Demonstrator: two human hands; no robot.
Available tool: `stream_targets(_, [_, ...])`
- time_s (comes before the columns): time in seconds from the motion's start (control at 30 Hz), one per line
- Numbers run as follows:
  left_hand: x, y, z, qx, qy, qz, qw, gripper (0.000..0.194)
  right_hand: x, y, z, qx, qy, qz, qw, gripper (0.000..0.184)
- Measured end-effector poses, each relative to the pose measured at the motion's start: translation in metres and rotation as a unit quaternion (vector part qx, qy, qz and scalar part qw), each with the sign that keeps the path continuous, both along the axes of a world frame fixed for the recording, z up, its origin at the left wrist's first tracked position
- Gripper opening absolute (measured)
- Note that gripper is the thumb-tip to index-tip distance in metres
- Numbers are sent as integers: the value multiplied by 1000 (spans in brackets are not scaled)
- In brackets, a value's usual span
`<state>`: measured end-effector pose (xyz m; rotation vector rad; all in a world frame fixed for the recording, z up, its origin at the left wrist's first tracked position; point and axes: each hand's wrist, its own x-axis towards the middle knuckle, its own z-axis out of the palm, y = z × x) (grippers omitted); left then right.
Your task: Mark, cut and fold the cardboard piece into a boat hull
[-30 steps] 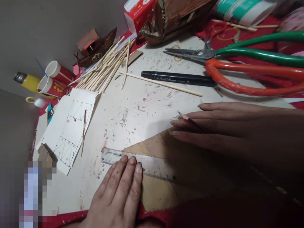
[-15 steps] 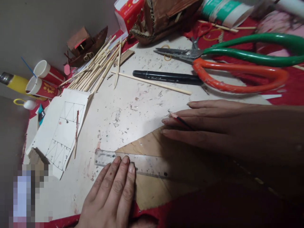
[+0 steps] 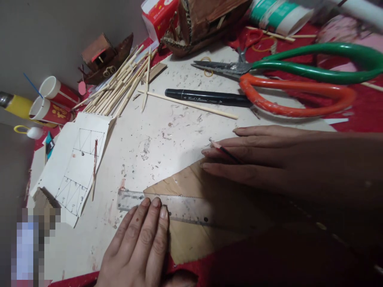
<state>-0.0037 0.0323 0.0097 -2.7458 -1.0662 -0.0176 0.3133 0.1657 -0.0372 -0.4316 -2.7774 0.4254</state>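
My left hand (image 3: 139,239) lies flat with its fingers stretched out, pressing on a clear plastic ruler (image 3: 187,211). The ruler rests across a brown, creased flat sheet (image 3: 191,239), which looks like cardboard or thin wood and ends in a point at the left. Over the sheet's right part reaches my right hand (image 3: 257,151), fingers long and nearly straight. A dark pencil with a red stripe (image 3: 226,152) is tucked between those fingers, its sharpened tip poking out past them. Deep shadow hides the right end of the ruler and sheet.
Beyond my hands lie a black marker (image 3: 206,97), a thin stick (image 3: 191,105) and large scissors (image 3: 245,71). A bundle of sticks (image 3: 119,85), a paper with truss drawings (image 3: 80,171), paper cups (image 3: 49,109) and brown model boats (image 3: 209,24) stand farther off.
The whole scene has shifted slightly left in view. Both hands, the ruler and the pencil keep nearly the same places on the sheet.
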Motion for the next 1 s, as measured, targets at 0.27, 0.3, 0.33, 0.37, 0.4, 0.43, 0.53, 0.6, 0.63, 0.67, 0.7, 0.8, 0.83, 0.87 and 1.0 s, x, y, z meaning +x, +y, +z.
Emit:
stream_targets(0.27, [-1,-3,1,-3,2,3,1000,71,1,0,2,-52,10,-9,999,92])
stream_targets(0.3, [-1,-3,1,-3,3,4,1000,71,1,0,1,-50,10,-7,999,93])
stream_targets(0.33, [-1,-4,1,-2,4,5,1000,71,2,2,1,-51,12,-6,999,90])
stream_targets(0.37, [-1,-4,0,-3,7,5,1000,71,2,3,-1,-54,15,-7,998,86])
stream_targets(0.4, [-1,-4,0,-4,9,4,1000,71,1,5,-2,-58,21,-9,998,81])
stream_targets(0.43, [-2,-4,0,-6,11,4,1000,72,1,6,-4,-58,37,-14,998,74])
stream_targets(0.53, [-2,-6,-2,-1,16,9,1000,75,-5,4,-8,-42,93,-23,995,56])
stream_targets(0.6, [-1,-7,-4,-2,25,11,1000,76,-11,-2,-9,-36,121,-47,991,46])
stream_targets(0.63, [-1,-7,-5,2,21,14,1000,76,-14,-6,-9,-41,141,-85,985,42])
stream_targets(0.67, [-1,-7,-6,10,10,19,1000,75,-16,-10,-8,-41,153,-114,981,41])
stream_targets(0.7, [0,-7,-7,17,-2,25,1000,75,-19,-13,-7,-39,158,-132,978,42])
stream_targets(0.8, [0,-6,-7,19,-1,31,999,76,-20,-16,-4,-8,121,-117,986,45])
stream_targets(0.83, [0,-6,-6,14,11,24,1000,77,-19,-15,-3,7,100,-101,990,46])
stream_targets(0.87, [0,-5,-6,7,25,16,1000,78,-17,-13,-2,21,81,-86,993,47])
stream_targets(1.0, [-1,-4,-2,14,25,2,1000,79,-9,-5,-2,42,39,-62,996,50])
